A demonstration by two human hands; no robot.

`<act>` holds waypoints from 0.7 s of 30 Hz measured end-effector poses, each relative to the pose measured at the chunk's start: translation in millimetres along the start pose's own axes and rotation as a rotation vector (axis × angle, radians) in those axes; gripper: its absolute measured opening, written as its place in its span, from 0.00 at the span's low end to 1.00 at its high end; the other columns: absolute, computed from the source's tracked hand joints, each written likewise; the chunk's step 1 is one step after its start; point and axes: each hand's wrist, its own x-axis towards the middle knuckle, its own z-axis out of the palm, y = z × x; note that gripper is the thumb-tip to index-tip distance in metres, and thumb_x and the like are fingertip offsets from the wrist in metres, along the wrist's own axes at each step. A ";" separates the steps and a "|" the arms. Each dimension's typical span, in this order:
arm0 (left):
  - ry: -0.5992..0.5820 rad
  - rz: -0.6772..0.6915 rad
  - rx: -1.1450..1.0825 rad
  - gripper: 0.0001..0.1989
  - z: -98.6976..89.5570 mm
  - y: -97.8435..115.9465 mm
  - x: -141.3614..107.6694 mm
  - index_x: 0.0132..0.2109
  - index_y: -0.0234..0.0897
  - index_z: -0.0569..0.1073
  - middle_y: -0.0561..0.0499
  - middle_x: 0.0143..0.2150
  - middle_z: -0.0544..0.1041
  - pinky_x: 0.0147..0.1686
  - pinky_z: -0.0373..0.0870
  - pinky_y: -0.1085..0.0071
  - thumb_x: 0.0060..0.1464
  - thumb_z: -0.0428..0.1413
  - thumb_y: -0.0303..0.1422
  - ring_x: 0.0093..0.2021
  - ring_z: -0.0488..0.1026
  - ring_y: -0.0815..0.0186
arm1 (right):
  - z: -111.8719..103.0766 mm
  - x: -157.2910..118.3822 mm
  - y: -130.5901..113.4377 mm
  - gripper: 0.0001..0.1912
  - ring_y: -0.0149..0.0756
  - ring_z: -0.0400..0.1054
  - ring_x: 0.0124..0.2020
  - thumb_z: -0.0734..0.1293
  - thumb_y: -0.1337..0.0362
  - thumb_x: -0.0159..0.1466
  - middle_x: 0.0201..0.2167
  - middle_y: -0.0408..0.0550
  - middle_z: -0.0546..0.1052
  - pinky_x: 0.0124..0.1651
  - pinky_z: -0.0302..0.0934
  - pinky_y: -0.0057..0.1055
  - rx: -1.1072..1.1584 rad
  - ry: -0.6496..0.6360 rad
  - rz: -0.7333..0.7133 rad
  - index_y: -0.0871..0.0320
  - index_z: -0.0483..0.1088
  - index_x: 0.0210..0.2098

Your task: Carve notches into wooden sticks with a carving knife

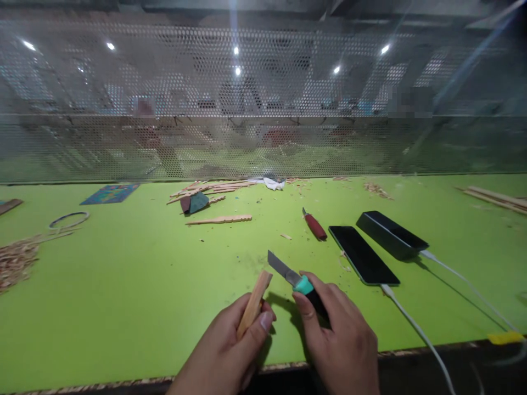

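Observation:
My left hand [236,343] is closed around a short, pale wooden stick [256,302], its upper end pointing up and away from me. In my right hand [337,334] is a utility knife [303,285] with a black and turquoise handle. Its bare blade [280,265] points up and left, a little above the stick's end and apart from it. Farther off on the green tabletop lies a carved wooden stick [220,220] with a notched end. To its right rests a small carving knife [314,225] with a red handle.
A phone [364,255] and a black power bank [393,235], both with white cables, lie at right. Wood shavings [16,262] are heaped at left near a ring [69,220]. Sandpaper [195,203] and thin sticks lie at the back, before a perforated metal screen [263,148].

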 end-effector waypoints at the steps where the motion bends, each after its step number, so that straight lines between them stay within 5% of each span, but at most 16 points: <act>1: -0.013 -0.007 -0.026 0.26 0.4 -1.1 0.4 0.47 0.35 0.72 0.61 0.27 0.56 0.21 0.48 0.77 0.62 0.58 0.57 0.23 0.51 0.74 | -0.1 -0.2 0.0 0.22 0.43 0.76 0.37 0.61 0.45 0.76 0.37 0.47 0.81 0.39 0.61 0.34 0.000 -0.004 -0.010 0.55 0.76 0.53; 4: -0.058 -0.046 -0.061 0.27 -0.2 -4.6 2.9 0.47 0.36 0.70 0.62 0.23 0.59 0.16 0.48 0.78 0.63 0.56 0.58 0.18 0.51 0.76 | -1.8 -0.6 -0.8 0.23 0.42 0.75 0.36 0.61 0.45 0.76 0.36 0.47 0.81 0.39 0.62 0.34 -0.015 -0.017 -0.026 0.56 0.75 0.52; 11: -0.110 -0.064 -0.117 0.27 -2.3 -12.4 7.4 0.46 0.34 0.71 0.58 0.23 0.71 0.22 0.70 0.77 0.63 0.58 0.57 0.19 0.69 0.73 | -5.9 -1.0 -1.4 0.23 0.40 0.75 0.34 0.60 0.45 0.76 0.33 0.45 0.80 0.37 0.61 0.33 -0.020 -0.039 -0.063 0.57 0.76 0.51; 18: -0.088 -0.107 -0.109 0.31 -0.3 -13.6 7.1 0.46 0.33 0.73 0.51 0.26 0.78 0.26 0.71 0.75 0.59 0.59 0.60 0.24 0.77 0.68 | -6.7 -0.8 0.1 0.22 0.39 0.75 0.35 0.60 0.46 0.76 0.35 0.45 0.80 0.39 0.62 0.32 0.008 -0.026 -0.079 0.57 0.75 0.52; 21: -0.102 -0.147 -0.076 0.33 0.2 -13.8 4.4 0.46 0.34 0.73 0.52 0.22 0.76 0.23 0.67 0.76 0.60 0.54 0.63 0.21 0.72 0.69 | -6.5 -0.8 0.8 0.22 0.39 0.74 0.34 0.60 0.46 0.76 0.34 0.45 0.80 0.38 0.61 0.32 0.020 -0.034 -0.087 0.56 0.74 0.52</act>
